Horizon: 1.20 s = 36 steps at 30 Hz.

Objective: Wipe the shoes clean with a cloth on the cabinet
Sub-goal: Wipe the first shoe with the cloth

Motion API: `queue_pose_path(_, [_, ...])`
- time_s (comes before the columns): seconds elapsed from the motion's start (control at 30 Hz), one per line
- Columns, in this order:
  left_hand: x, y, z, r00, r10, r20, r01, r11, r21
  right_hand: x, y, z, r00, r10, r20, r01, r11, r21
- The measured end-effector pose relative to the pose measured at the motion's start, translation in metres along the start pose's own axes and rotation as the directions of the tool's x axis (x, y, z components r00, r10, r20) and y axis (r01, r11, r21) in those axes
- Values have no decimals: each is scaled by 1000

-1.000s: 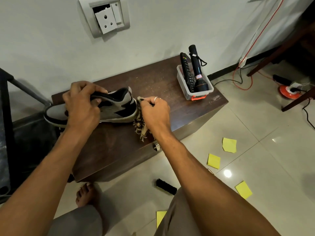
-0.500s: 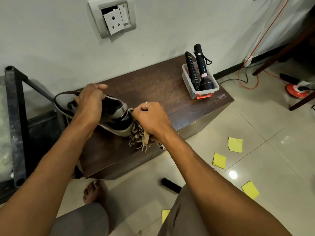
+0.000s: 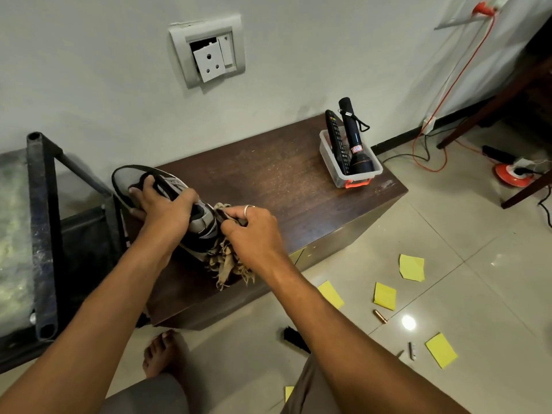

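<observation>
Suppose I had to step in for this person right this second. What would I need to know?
Left hand grips the shoe, held tilted over the cabinet's left end.
Right hand pinches the frayed cloth against the shoe's heel end.
Done: the cloth is at the shoe; how much is clean cannot be told.
Left: finish this shoe; no second shoe is in view.

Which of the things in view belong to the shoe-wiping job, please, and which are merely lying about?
In the job: shoe, gripped by the left hand; cloth, held by the right hand; cabinet underneath.
Lying about: plastic tub holding remote and torch; yellow notes and brush on the floor; wall socket.
</observation>
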<state>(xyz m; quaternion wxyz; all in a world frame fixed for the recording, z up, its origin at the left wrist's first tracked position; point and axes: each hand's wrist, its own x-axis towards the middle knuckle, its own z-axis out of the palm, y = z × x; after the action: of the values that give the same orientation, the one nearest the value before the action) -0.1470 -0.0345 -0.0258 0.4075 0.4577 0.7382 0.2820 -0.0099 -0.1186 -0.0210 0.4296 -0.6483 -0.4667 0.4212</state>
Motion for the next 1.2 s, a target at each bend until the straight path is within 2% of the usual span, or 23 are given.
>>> queue_pose_path(0.1, [4,-2,-9,997,-1,75,6,998,-56,-7,-7,9,995,-99,-1,99,995,31])
queue_pose_path(0.27, [2,-4,-13,992,4,124,10,994,-112,-9,0,10,1000,-19,9,20,998,-63])
queue_pose_path(0.4, [8,-10,-16,984,-32,175,64,981,-183,-16,-4,13,996,-91,4,91,996,5])
queue_pose_path(0.53, [17,-18,-17,979,-17,204,55,981,-185,-15,1,9,999,29,29,-28,998,-51])
queue_pose_path(0.63, [1,-3,-19,976,-4,217,41,985,-169,-18,0,8,998,14,54,-9,996,-88])
queue_pose_path(0.77, [5,-2,-21,987,24,156,-14,998,-66,-17,-1,8,995,58,79,-59,998,10])
queue_pose_path(0.87, [-2,-3,-19,987,74,140,-77,997,18,-15,7,7,991,110,74,-102,989,-109])
queue_pose_path(0.93, [-7,-6,-16,985,82,153,-84,996,6,-15,8,7,991,105,83,-96,990,-103])
queue_pose_path(1.07, [-5,-14,-10,990,83,118,-71,992,-104,-16,2,10,997,-2,72,0,1000,28])
queue_pose_path(1.2, [-3,-20,-6,990,91,112,-78,990,-120,-14,6,18,1000,21,16,-22,999,33])
